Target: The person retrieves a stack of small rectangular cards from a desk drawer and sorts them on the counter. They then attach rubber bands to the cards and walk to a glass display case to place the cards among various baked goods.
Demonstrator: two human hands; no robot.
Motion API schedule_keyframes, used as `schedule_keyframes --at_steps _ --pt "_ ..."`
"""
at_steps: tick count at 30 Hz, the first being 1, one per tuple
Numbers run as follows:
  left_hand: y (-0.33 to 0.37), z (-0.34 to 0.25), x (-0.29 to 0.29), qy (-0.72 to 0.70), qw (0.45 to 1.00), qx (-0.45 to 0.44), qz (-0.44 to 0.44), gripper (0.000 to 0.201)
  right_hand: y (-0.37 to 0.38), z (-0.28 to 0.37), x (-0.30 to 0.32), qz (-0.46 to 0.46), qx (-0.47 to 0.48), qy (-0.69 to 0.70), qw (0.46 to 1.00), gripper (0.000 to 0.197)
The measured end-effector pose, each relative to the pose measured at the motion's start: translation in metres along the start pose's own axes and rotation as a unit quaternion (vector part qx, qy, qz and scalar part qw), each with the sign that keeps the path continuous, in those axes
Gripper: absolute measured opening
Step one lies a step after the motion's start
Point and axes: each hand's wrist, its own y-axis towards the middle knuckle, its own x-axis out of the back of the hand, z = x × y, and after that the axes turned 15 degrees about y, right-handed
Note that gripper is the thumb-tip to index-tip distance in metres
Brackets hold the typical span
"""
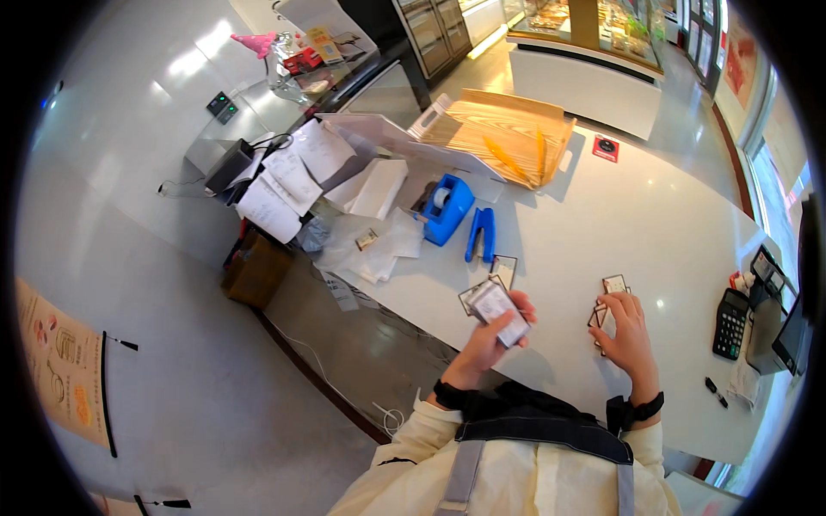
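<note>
Left hand (486,342): closed round a stack of small printed cards (501,313), thumb across the top face, fingers wrapped along the far side. Stack is raised and tilted, over the near part of the white surface (568,224). Loose dark-bordered cards (504,270) lie just past it, partly hidden by hand and stack.

Right hand (631,334): half open, palm down, fingers bent, thumb spread off the index. It sits over a small group of dark-bordered cards (614,282); one pokes out beyond the fingers, others show between thumb and index. Can't tell whether it pinches any.

Edges: near edge of surface slants under the left wrist, then goes behind the black apron (538,423). Left hand is close to that edge; right hand sits farther in.

Room: plain white surface between the two hands, also beyond both up to the wooden tray (469,120) with yellow tongs (540,153) and the red square card (606,148). More of it between the right hand and the black calculator (731,323); black pen (716,393) is nearer the person.

Tighter on the left: blue stapler (482,235) just past the loose cards, blue tape dispenser (447,211) beside it, then white papers (391,241) and an open white box (379,187).
</note>
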Motion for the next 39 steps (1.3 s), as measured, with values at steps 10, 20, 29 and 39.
schedule_keyframes --at_steps 10,20,29,39 --pt "-0.014 -0.046 -0.032 -0.117 0.99 -0.072 0.038 0.08 -0.016 -0.026 0.005 0.027 -0.103 -0.043 0.993 0.072" --pt "-0.013 -0.037 -0.043 -0.026 0.999 -0.033 -0.021 0.073 -0.021 -0.044 0.026 -0.081 -0.3 0.404 0.861 0.025" --pt "0.0 -0.009 -0.049 0.112 0.993 0.043 0.015 0.056 -0.019 0.01 0.004 -0.182 -0.208 0.466 0.84 0.013" --pt "0.006 0.005 -0.057 0.161 0.985 0.059 0.031 0.056 -0.006 0.045 -0.032 -0.015 0.035 0.257 0.966 0.054"
